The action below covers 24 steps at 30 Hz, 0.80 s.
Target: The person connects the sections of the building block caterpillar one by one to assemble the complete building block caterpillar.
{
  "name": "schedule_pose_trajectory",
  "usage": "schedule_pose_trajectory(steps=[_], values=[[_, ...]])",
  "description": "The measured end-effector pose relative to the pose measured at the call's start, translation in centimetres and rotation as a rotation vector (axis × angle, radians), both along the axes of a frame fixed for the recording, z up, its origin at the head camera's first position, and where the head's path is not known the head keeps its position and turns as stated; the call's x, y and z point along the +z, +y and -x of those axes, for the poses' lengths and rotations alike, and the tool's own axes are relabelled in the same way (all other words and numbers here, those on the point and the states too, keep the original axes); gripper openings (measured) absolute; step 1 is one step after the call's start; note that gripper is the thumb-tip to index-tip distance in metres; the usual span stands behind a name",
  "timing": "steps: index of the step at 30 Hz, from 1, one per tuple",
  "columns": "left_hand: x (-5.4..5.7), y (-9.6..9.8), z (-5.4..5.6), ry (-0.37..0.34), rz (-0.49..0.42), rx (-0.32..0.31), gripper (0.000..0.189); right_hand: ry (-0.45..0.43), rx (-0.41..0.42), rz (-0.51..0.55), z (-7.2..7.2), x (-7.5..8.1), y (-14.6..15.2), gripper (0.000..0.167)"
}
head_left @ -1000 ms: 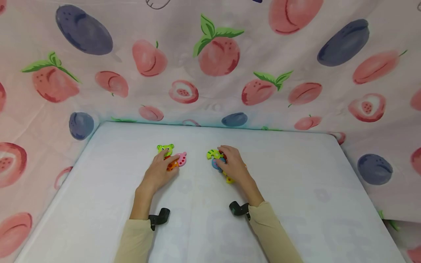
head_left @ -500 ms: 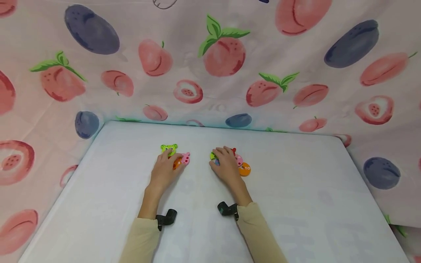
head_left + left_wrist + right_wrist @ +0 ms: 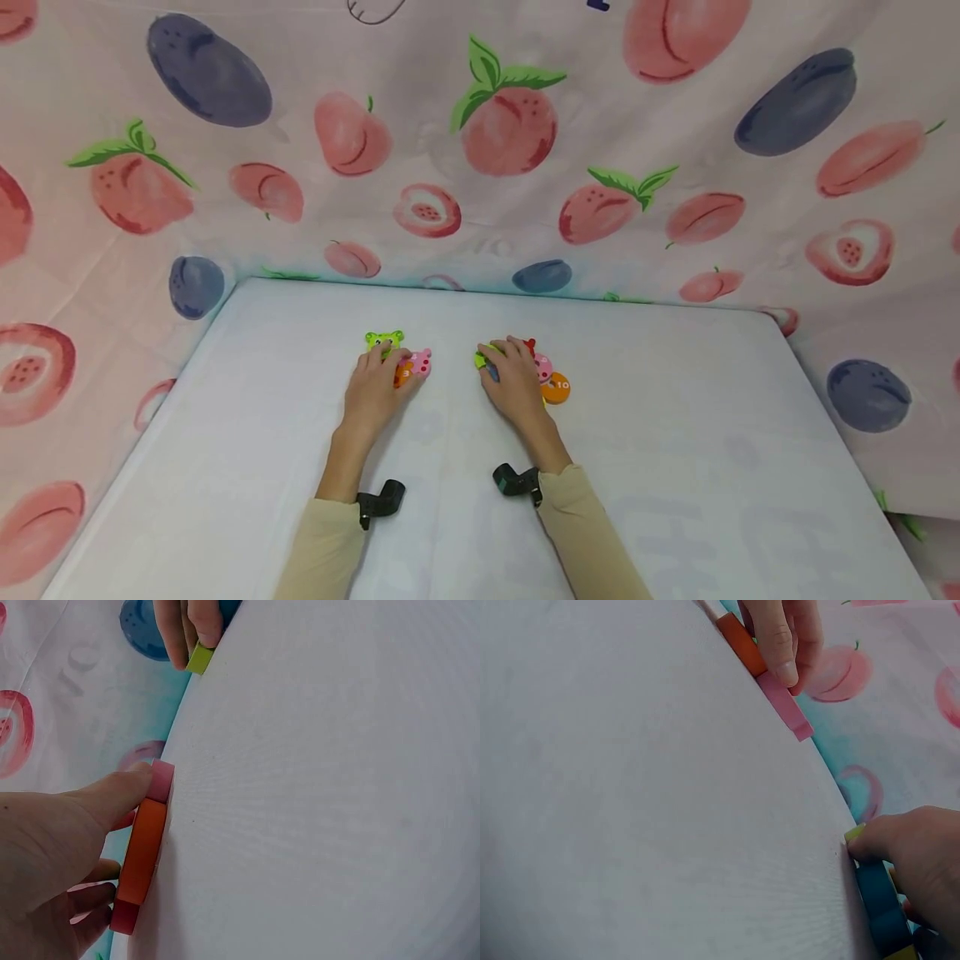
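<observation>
Flat, colourful animal-shaped wooden blocks lie on the white table in two clusters. My left hand (image 3: pixel 372 390) grips the left cluster; a green bear-like head (image 3: pixel 384 340), a spotted orange block (image 3: pixel 142 851) and a spotted pink block (image 3: pixel 422 363) show around the fingers. In the left wrist view its thumb presses the pink block, and a red block (image 3: pixel 125 916) sits below the orange one. My right hand (image 3: pixel 516 383) holds a green block (image 3: pixel 480 361) and a blue block (image 3: pixel 881 907) of the right cluster, thumb on the green one. The palms hide parts of both clusters.
Right of my right hand lie a pink spotted block (image 3: pixel 543 367), an orange block marked 10 (image 3: pixel 557 388) and a red bit (image 3: pixel 531 345). The white table (image 3: pixel 675 433) meets a fruit-print cloth (image 3: pixel 487 233) at its back edge. Black wrist cameras (image 3: pixel 384 498) sit on both wrists.
My right hand has shifted left over the green and blue blocks, uncovering the pink and orange ones behind it. My left hand stays on its cluster. The head view has turned slightly.
</observation>
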<state>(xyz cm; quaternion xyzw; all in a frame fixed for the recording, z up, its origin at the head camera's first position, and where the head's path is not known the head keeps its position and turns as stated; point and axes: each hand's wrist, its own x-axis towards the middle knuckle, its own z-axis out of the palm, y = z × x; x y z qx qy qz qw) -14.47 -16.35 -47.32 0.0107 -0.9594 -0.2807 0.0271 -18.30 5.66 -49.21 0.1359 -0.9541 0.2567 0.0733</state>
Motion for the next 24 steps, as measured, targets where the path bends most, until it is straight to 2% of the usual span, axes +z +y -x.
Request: schedule_pose_trajectory(steps=[10, 20, 24], values=[[-0.17, -0.03, 0.06, 0.002, 0.003, 0.002, 0.047, 0.028, -0.001, 0.146, 0.16, -0.3, -0.15, 0.037], [-0.14, -0.01, 0.06, 0.004, 0.003, -0.004, 0.048, 0.049, 0.008, 0.135, 0.1, -0.14, -0.08, 0.038], [-0.08, 0.04, 0.02, 0.007, 0.003, -0.002, 0.048, 0.055, -0.002, 0.161, 0.06, -0.09, -0.1, 0.036]])
